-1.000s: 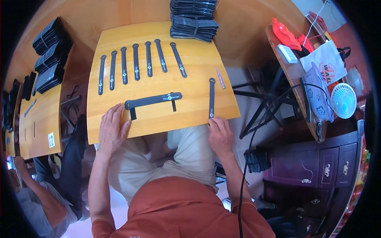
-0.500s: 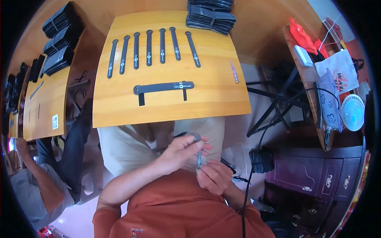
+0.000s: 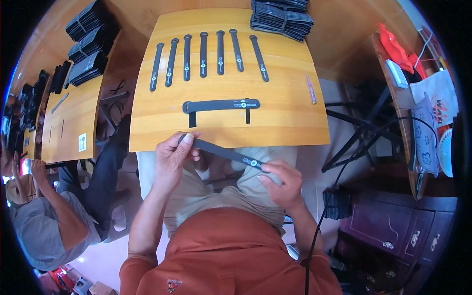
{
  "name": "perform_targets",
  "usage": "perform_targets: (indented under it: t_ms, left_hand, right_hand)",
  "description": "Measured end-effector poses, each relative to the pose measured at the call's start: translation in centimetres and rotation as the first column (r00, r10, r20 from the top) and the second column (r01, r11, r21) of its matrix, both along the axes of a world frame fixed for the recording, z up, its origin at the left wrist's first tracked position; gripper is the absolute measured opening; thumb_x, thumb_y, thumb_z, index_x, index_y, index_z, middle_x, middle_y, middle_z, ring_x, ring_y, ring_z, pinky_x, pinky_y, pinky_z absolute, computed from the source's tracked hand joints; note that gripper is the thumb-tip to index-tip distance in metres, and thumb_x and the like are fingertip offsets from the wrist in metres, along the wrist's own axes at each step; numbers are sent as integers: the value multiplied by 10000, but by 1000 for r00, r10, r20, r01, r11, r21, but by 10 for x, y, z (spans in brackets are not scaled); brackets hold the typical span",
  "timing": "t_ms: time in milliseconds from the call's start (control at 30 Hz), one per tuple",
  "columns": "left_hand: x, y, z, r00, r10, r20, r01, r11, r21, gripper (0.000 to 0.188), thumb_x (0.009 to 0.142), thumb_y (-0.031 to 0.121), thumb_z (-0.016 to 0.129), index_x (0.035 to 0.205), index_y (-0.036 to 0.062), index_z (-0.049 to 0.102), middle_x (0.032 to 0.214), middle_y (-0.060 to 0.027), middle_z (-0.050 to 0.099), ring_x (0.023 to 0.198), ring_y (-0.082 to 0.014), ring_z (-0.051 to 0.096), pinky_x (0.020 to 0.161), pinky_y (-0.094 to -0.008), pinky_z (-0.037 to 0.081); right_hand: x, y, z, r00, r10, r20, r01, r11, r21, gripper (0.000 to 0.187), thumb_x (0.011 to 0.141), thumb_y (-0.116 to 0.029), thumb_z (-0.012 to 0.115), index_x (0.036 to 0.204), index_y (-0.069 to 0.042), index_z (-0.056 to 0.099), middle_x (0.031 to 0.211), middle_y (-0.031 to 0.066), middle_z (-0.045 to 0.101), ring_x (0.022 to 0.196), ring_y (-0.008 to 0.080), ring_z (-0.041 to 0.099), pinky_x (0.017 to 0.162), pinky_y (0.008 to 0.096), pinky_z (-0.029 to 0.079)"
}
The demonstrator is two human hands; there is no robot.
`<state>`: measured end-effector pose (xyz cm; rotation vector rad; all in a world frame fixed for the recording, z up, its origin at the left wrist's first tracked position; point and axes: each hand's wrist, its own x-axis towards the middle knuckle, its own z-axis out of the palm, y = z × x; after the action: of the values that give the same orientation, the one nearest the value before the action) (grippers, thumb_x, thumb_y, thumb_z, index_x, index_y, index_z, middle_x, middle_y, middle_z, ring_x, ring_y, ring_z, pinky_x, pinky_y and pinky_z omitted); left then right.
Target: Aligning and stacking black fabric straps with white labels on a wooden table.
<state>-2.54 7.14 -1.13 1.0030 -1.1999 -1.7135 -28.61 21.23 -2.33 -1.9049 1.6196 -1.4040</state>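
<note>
My left hand (image 3: 178, 153) is closed, pinching one end of a dark grey strap (image 3: 221, 150) just off the table's near edge. At the strap's other end, by its white printed mark, my right hand (image 3: 284, 182) is closed on it too. Between them the strap stretches straight, slanting down to the right above my lap. Beyond it on the wooden table (image 3: 162, 118), a similar strap (image 3: 221, 105) with a slotted end lies crosswise, with two short black strips (image 3: 192, 120) showing below it. Several more straps (image 3: 203, 55) lie lengthwise in a spaced row farther back.
A bundle of dark straps (image 3: 281, 22) is stacked at the table's far right, and a slim purple pen-like tool (image 3: 311, 90) lies near the right edge. A black cable (image 3: 322, 216) hangs at my right. Leftward, a co-worker (image 3: 54, 226) sits by another table with stacked bundles (image 3: 88, 69).
My hands have moved apart and up toward the table. The strap, earlier bunched and held upright between them, is now drawn out straight. The view has shifted, so the table appears farther right.
</note>
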Motion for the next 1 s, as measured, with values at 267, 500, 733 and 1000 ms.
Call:
perform_targets:
  t_ms: [267,500,733,1000]
  left_hand:
    - [9,-21,-7,983,59,176,-41,994,-100,154,944,92,794,1061,-9,788,834,-27,734,680,-72,628,628,-224,515]
    - [9,-51,-8,972,0,233,8,999,-33,148,989,98,734,1061,-26,772,862,-39,726,731,-91,658,696,-246,550]
    - [8,-77,-15,961,-73,266,69,997,24,209,1030,89,679,1183,-37,746,856,-13,696,764,-69,626,705,-222,521]
    - [4,-94,-23,920,-15,391,22,1000,-14,155,1009,47,695,1118,-56,734,823,-12,692,720,-48,619,660,-204,521]
  right_hand:
    - [-19,-54,-4,938,-260,228,203,948,245,204,937,-53,764,1126,19,743,944,91,747,823,121,682,736,262,546]
    - [-30,-92,-19,877,-276,394,156,938,310,195,935,-69,789,1092,41,752,914,54,736,780,71,640,709,232,527]
    - [-38,-118,-20,898,-242,366,131,944,303,171,959,-33,744,1107,53,747,938,75,726,747,105,661,672,239,531]
    - [-39,-134,-20,898,-257,357,127,929,349,177,979,-12,706,1137,62,737,919,75,705,727,99,649,615,235,516]
